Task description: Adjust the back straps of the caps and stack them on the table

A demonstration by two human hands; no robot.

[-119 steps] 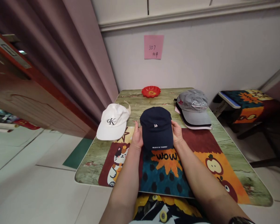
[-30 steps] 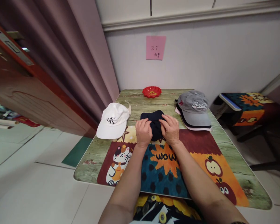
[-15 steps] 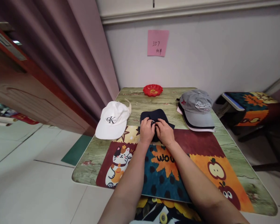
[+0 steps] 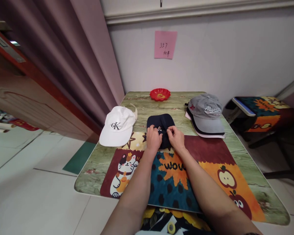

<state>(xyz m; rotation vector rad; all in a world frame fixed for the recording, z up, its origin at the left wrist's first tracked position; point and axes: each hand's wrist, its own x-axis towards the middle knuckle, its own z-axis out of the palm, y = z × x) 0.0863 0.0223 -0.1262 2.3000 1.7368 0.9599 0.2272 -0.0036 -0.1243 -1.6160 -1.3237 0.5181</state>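
A dark navy cap [image 4: 161,119] lies at the middle of the table, its back strap side toward me. My left hand [image 4: 154,138] is closed on the left part of the strap, beside a small metal buckle [image 4: 159,128]. On the right, my right hand [image 4: 176,137] pinches the strap's other end between thumb and fingers. Both hands partly cover the cap's near side. Left of them sits a white cap [image 4: 117,125] with a dark letter logo, its strap standing up behind. A grey cap [image 4: 207,109] tops a stack of caps at the right.
A red scalloped dish [image 4: 160,94] stands at the table's back. Under the navy cap lies a colourful printed mat [image 4: 171,182] on the green wood-patterned table [image 4: 90,179]. A pink note [image 4: 165,44] hangs on the wall. At the right is a stool [image 4: 267,112] with a similar cover.
My right hand has moved slightly right, away from the left hand, pulling at the strap. The metal buckle now shows more plainly. My left hand stays nearly in place.
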